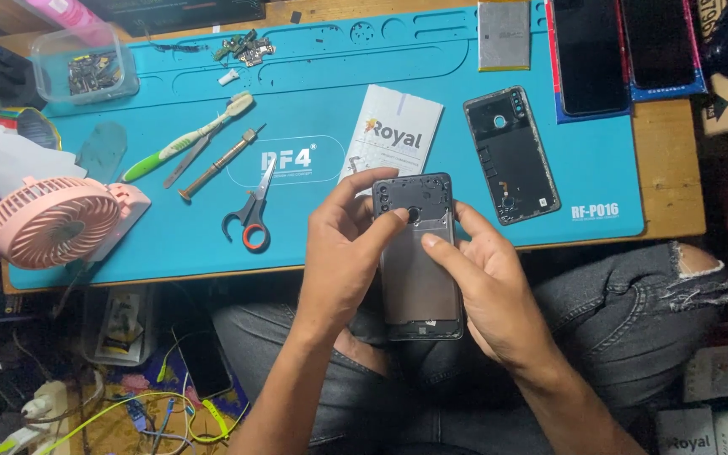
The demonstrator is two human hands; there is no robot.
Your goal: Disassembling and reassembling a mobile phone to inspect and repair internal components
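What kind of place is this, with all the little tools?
Most likely a phone repair bench. The hands hold an opened phone over a blue work mat; a removed back cover, a screwdriver and small loose parts lie on the mat.

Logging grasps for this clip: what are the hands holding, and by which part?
Both hands hold an opened dark phone. The left hand grips its left edge, the right hand its right edge, with fingertips pressing on the back near the top.

I see bare forearms with no sleeves, no rings or watch on the left hand [340, 253] or right hand [486, 282]; dark grey jeans [617, 320]; one knee torn and frayed.
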